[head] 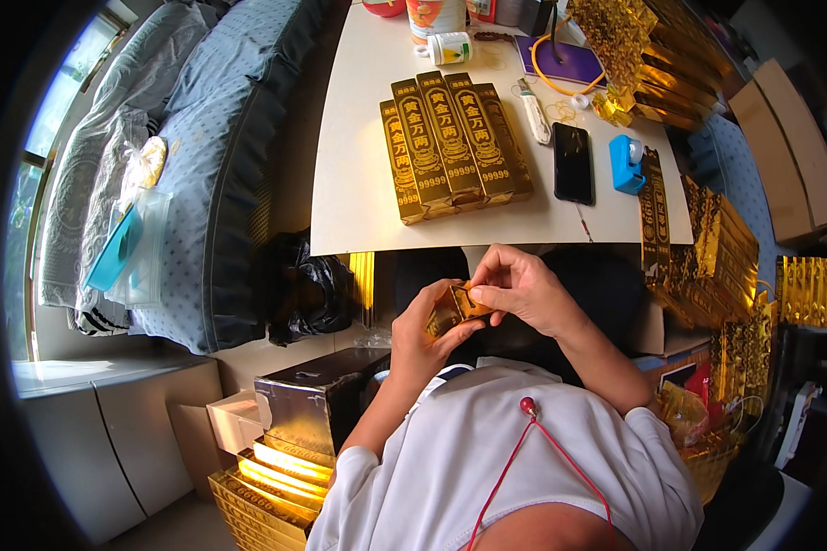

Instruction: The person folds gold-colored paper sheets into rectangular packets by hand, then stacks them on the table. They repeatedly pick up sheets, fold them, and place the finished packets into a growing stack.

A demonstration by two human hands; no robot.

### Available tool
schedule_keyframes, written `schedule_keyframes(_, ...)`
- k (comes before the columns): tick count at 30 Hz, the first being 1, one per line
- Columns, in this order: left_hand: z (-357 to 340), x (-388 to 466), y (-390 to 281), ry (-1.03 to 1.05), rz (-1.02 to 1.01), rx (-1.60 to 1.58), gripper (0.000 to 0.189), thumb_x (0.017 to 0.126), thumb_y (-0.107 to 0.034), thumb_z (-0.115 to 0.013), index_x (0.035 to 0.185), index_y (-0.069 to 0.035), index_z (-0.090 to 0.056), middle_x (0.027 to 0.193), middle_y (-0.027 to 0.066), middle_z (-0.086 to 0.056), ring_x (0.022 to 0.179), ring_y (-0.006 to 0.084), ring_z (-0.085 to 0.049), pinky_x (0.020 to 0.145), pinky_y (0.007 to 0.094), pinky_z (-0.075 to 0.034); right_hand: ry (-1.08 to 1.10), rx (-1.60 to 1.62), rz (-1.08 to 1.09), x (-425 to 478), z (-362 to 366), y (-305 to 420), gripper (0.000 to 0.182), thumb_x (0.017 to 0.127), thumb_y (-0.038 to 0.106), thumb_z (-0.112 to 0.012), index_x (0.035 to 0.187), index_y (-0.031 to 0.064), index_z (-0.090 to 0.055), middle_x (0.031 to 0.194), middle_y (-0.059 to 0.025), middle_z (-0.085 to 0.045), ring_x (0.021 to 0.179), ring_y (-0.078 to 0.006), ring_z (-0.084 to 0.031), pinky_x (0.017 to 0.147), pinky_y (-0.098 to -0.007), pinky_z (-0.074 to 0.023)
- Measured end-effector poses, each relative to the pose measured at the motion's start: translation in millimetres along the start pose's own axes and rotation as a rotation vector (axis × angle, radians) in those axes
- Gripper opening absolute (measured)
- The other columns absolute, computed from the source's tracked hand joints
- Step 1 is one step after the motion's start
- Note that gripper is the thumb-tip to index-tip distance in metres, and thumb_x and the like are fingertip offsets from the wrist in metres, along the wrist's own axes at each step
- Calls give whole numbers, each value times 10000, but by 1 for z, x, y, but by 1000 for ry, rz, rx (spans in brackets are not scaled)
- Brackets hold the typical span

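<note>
My left hand [424, 324] grips a small gold foil box [444, 318] just off the table's near edge, above my lap. Its end faces up, and an orange-brown inner face with a dark slit or fold shows there. The thumb and fingertips of my right hand [517, 282] pinch at that end. How far the box reaches below my left hand is hidden. Beyond my hands, several long gold printed boxes [455, 144] lie side by side on the white table [348, 172], a few stacked on top of others.
A black phone [573, 164], a blue tape dispenser [626, 165] and a white-handled utility knife [535, 113] lie on the table's right side. A white bottle [449, 48] lies farther back. Gold foil stacks [720, 255] stand at right, more gold boxes [269, 496] at lower left.
</note>
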State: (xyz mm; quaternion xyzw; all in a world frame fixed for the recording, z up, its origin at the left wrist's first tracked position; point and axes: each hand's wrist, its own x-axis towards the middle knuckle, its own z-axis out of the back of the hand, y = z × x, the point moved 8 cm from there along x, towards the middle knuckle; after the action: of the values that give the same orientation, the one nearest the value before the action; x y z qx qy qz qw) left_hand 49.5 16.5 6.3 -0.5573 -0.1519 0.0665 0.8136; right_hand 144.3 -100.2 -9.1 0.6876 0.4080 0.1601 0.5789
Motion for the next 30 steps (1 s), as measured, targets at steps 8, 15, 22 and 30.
schedule_keyframes(8,-8,1,1,65,78,-5,649,756,-231,-882,1255,38,-567,1076,122,-688,999,168,-669,911,309,-521,25,-59,42,-2,7,2,120,914,60,-691,901,21,-578,807,-16,-617,665,-40,-575,510,-209,-528)
schedule_keyframes(15,-8,2,-4,68,56,43,641,754,-223,-882,1248,39,-569,1040,116,-694,951,161,-669,880,304,-528,58,-68,51,-3,7,5,130,910,58,-698,898,20,-574,811,-24,-625,661,-48,-584,518,-209,-531)
schedule_keyframes(22,-5,2,-9,60,63,52,641,752,-212,-884,1248,41,-569,1062,122,-693,970,171,-671,898,309,-527,66,-17,29,-3,6,4,139,914,69,-707,916,17,-578,845,-40,-638,684,-60,-602,536,-213,-541)
schedule_keyframes(30,-3,2,-9,27,12,63,629,731,-248,-887,1226,-3,-587,1038,142,-701,895,238,-703,809,324,-556,139,61,-7,-5,6,-2,154,899,67,-730,936,10,-592,876,-62,-645,717,-82,-628,586,-229,-573)
